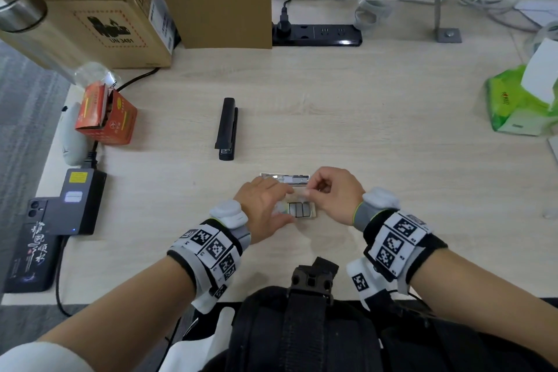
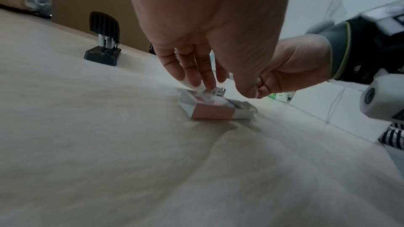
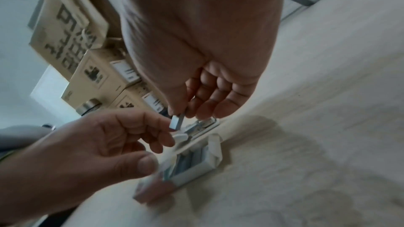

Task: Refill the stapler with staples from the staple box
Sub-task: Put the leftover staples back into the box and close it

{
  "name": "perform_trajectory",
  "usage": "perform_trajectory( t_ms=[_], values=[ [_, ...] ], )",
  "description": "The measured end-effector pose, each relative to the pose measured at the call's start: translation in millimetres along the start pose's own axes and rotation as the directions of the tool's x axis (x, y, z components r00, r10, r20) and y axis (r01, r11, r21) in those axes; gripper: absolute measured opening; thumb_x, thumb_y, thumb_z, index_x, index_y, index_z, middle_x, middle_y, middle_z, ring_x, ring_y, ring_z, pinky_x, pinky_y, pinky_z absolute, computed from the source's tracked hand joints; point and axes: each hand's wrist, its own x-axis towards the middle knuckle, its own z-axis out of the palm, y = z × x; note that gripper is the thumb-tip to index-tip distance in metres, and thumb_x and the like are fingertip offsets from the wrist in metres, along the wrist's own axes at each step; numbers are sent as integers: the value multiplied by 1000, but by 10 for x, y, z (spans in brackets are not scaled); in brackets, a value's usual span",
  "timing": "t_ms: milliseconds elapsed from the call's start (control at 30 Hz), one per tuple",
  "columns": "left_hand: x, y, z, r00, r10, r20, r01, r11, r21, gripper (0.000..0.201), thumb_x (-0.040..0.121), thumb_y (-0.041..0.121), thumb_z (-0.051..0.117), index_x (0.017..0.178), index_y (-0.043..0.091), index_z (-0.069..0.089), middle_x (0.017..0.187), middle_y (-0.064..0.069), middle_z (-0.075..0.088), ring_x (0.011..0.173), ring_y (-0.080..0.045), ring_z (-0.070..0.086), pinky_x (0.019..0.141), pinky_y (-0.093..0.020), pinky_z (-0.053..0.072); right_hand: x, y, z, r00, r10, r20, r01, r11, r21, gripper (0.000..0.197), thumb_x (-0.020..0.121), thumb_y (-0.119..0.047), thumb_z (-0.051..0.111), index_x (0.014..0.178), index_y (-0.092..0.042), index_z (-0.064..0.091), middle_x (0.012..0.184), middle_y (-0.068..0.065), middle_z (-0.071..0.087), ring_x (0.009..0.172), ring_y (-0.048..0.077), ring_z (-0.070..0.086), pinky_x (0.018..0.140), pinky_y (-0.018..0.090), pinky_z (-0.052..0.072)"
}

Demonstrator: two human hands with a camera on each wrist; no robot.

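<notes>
Desk: a pale wood-grain desk top (image 1: 362, 118) carries everything here.
Cartons: stacked brown cardboard cartons (image 1: 99, 9) stand at the far left of the desk, with a black power strip (image 1: 317, 35) just to their right along the wall.
Tissue pack: a green plastic tissue pack (image 1: 519, 106) lies at the right edge, well apart from the hands.
Stapler: the long black plastic stapler (image 1: 227, 128) lies closed on the desk, beyond the hands and to their left, touched by neither.
Left hand: the left hand (image 1: 262, 205) rests on the left end of the staple box, thumb on its near side and fingers spread loosely over its top (the grip looks light).
Right hand: the right hand (image 1: 335, 193) has its fingers curled, and thumb and forefinger pinch a short strip of staples above the box.
Staple box: the small white cardboard staple box (image 1: 302, 210) lies open on the desk between the two hands, with rows of grey staples showing inside.
Staple strip: the short silver metal staple strip (image 3: 176, 123) hangs upright from the right fingertips, just beside the left fingertips.
</notes>
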Motion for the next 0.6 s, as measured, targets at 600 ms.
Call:
perform_trajectory(
  t_ms=[600],
  values=[
    [266,-117,-220,979,-138,-147,151,986,78,52,73,42,70,119,23,55,114,-3,56,101,-27,52,84,-43,46,191,46,-32,987,-149,-55,127,947,-294,12,85,-27,63,97,-22,63,93,-5,55,82,15,52,73,28,41]
  ],
)
